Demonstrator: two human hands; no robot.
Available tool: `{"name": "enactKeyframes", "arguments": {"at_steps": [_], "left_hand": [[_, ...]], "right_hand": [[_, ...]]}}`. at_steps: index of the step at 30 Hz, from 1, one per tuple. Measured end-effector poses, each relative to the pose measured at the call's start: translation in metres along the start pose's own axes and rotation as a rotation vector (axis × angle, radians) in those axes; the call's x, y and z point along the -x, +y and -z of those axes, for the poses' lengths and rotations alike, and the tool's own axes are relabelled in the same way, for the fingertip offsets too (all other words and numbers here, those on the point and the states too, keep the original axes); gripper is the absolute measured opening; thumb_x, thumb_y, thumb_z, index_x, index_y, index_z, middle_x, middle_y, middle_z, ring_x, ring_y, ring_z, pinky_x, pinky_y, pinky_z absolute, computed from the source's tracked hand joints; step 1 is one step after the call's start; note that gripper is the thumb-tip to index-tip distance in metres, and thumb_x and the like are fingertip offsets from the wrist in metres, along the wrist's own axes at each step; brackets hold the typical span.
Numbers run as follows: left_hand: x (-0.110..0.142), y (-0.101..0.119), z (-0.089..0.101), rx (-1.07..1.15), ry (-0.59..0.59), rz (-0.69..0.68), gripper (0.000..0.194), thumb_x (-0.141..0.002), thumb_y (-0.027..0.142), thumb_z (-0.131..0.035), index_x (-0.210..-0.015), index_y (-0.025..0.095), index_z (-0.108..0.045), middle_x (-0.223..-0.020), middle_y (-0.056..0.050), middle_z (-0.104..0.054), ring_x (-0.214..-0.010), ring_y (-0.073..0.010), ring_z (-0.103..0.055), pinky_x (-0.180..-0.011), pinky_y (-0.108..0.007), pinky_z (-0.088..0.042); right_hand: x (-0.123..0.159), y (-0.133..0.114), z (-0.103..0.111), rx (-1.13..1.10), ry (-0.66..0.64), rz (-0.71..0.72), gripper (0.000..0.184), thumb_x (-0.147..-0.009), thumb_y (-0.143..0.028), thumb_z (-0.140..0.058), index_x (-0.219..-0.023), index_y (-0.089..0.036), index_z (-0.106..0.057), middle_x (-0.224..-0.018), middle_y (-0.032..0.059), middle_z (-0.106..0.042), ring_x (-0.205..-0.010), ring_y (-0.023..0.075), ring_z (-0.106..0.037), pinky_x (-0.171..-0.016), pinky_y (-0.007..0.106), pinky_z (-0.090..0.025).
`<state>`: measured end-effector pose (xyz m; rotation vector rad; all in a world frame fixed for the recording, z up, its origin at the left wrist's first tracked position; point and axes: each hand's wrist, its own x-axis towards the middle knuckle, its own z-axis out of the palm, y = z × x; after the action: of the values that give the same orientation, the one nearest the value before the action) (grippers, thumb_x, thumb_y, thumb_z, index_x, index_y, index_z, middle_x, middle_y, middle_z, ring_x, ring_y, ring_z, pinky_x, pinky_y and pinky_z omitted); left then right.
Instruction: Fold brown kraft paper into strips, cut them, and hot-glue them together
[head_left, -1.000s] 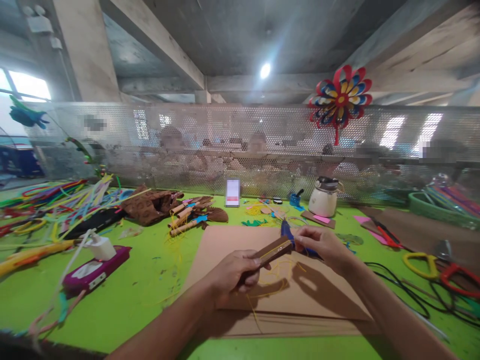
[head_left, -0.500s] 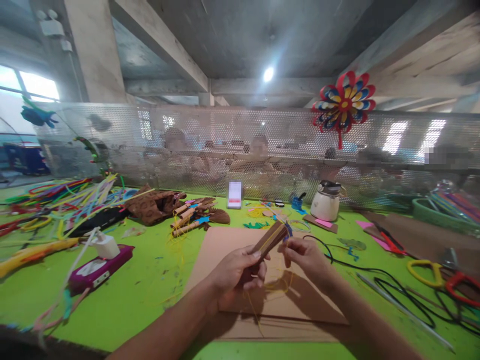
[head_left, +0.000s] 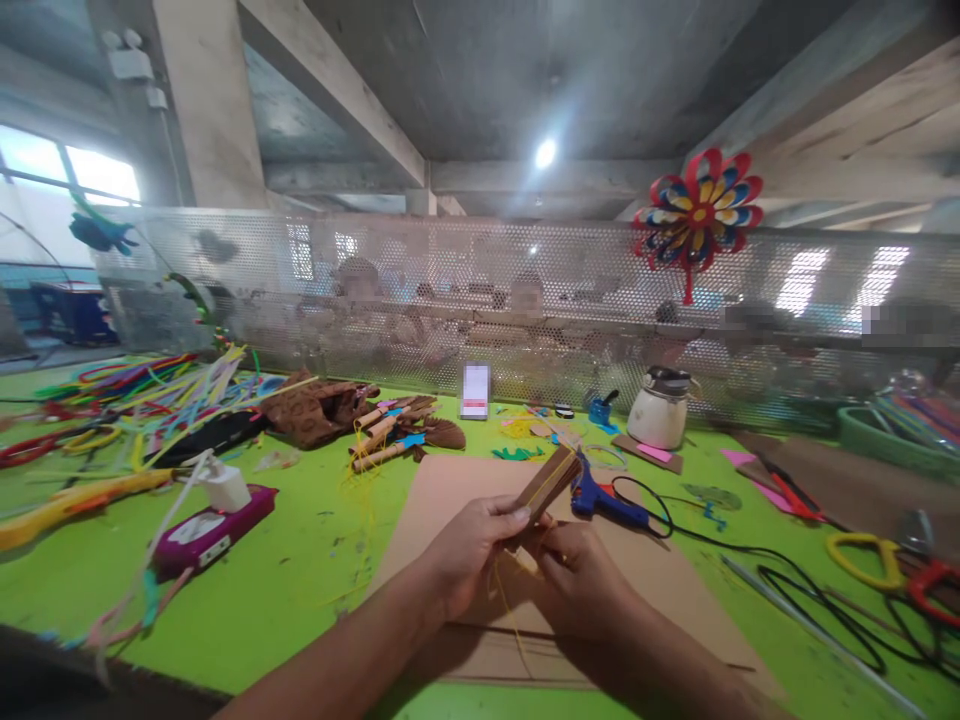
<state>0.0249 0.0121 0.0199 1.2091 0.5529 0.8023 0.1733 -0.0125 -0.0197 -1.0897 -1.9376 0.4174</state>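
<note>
My left hand (head_left: 480,545) is closed around a folded strip of brown paper (head_left: 551,485), thumb on top, with the strip tilted up to the right. A thin yellow string runs along its face. Close against its lower side is my right hand (head_left: 577,570), fingers pinched together; what they hold is hidden. Loose yellow string (head_left: 514,615) hangs below the hands. Just beyond the strip, a blue glue gun (head_left: 611,500) lies on the cardboard sheets (head_left: 442,490) under my hands.
Brown paper fans with rolled handles (head_left: 382,445) lie back left, near a brown bag (head_left: 311,410). A purple power strip (head_left: 214,530) stands left. A phone (head_left: 475,390), a white jug (head_left: 658,415), a black cable (head_left: 817,610) and yellow-handled scissors (head_left: 866,555) surround the board.
My right hand has let go of the glue gun, which now lies on the cardboard, and moved left and down to the strip's lower side. The strip is tilted more steeply.
</note>
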Motion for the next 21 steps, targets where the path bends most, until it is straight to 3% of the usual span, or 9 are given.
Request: {"name": "enactKeyframes", "arguments": {"at_steps": [4,5,9,11,13,16,21], "left_hand": [[-0.003,-0.001,0.005,-0.106,0.052,-0.003,0.026,-0.074,0.034,-0.063,-0.079,0.009,-0.068,-0.070,-0.005,-0.059,-0.062,-0.0123,-0.046,-0.064,-0.027,-0.035],[-0.005,-0.002,0.007,-0.156,0.051,-0.017,0.025,-0.074,0.033,-0.063,-0.079,0.009,-0.068,-0.071,-0.006,-0.059,-0.060,-0.0115,-0.044,-0.061,-0.027,-0.034],[-0.009,-0.004,0.014,-0.297,0.008,-0.024,0.026,-0.075,0.032,-0.061,-0.079,0.007,-0.067,-0.080,-0.010,-0.060,-0.061,-0.0112,-0.044,-0.060,-0.028,-0.034],[-0.009,-0.007,0.015,-0.294,-0.044,0.032,0.028,-0.077,0.035,-0.060,-0.079,0.007,-0.066,-0.079,-0.011,-0.060,-0.063,-0.0117,-0.047,-0.059,-0.027,-0.034],[-0.008,-0.007,0.013,-0.281,-0.094,0.080,0.027,-0.078,0.035,-0.059,-0.081,0.009,-0.065,-0.076,-0.009,-0.060,-0.061,-0.0112,-0.049,-0.058,-0.026,-0.033],[-0.006,-0.004,0.009,-0.290,-0.106,0.107,0.025,-0.076,0.034,-0.060,-0.079,0.010,-0.063,-0.063,-0.003,-0.057,-0.054,-0.0088,-0.044,-0.055,-0.025,-0.031],[-0.002,0.003,0.004,-0.349,-0.146,0.152,0.018,-0.070,0.027,-0.058,-0.075,0.011,-0.065,-0.055,0.001,-0.051,-0.050,-0.0081,-0.038,-0.051,-0.024,-0.026]], "right_hand": [[-0.004,-0.004,0.033,0.113,-0.167,0.011,0.023,-0.074,-0.012,-0.046,-0.059,-0.016,-0.063,-0.058,0.0003,-0.061,-0.053,0.0111,-0.050,-0.052,0.020,-0.040],[-0.006,-0.002,0.046,0.158,-0.145,-0.019,0.024,-0.074,-0.012,-0.046,-0.059,-0.016,-0.064,-0.060,0.0017,-0.063,-0.056,0.0126,-0.053,-0.056,0.022,-0.042],[-0.012,0.013,0.093,0.216,0.231,-0.141,0.022,-0.074,-0.018,-0.048,-0.075,-0.016,-0.069,-0.078,0.0069,-0.069,-0.073,0.0195,-0.061,-0.068,0.031,-0.050],[-0.012,0.013,0.104,0.198,0.316,-0.071,0.026,-0.077,-0.020,-0.049,-0.093,-0.016,-0.068,-0.097,0.0097,-0.066,-0.089,0.0217,-0.061,-0.076,0.034,-0.051],[-0.010,0.004,0.105,0.187,0.190,0.037,0.033,-0.079,-0.021,-0.051,-0.110,-0.019,-0.062,-0.114,0.0101,-0.060,-0.107,0.0231,-0.055,-0.088,0.038,-0.047],[-0.007,-0.015,0.098,0.195,-0.064,0.082,0.042,-0.081,-0.022,-0.057,-0.122,-0.023,-0.053,-0.119,0.0085,-0.057,-0.111,0.0220,-0.052,-0.097,0.041,-0.041],[-0.004,-0.020,0.094,0.152,-0.164,0.025,0.035,-0.079,-0.020,-0.063,-0.112,-0.020,-0.054,-0.102,0.0064,-0.059,-0.092,0.0175,-0.057,-0.082,0.032,-0.048]]}}
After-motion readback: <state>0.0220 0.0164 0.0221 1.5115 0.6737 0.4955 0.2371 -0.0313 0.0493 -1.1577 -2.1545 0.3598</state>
